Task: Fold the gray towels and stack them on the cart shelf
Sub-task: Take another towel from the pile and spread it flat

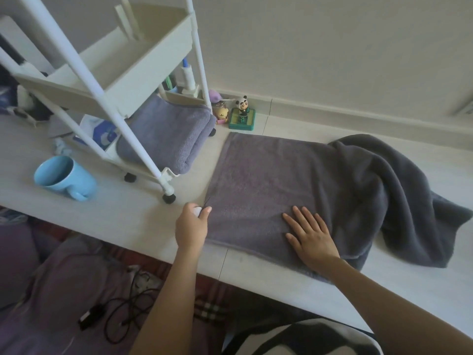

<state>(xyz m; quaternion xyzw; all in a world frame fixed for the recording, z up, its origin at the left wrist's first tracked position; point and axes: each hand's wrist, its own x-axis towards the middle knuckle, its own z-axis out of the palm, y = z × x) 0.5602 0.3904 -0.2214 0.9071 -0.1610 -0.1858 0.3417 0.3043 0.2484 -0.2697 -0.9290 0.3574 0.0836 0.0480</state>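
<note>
Single head view, looking forward and down, close over table [143, 221] edge.

Soft, even daylight, moderately bright, slightly cool cast. No hard shadows: only a faint diffuse one under the right hand [311, 239] on the flat towel [261, 180] and under the blue mug [65, 178]. Source direction unclear. Pale wall [332, 47] and tabletop [115, 213] run near washed out, low contrast, no specular glare. Dark towel [399, 201] holds little fold detail. Area below the tabletop edge is dimmer, cable [122, 316] still readable. Strong wide-angle distortion: cart [107, 80] posts splay outward, baseboard bows, forearms stretch toward the bottom edge. Overall soft with compression smear; towel pile is mushy, the corners are softest.
</note>
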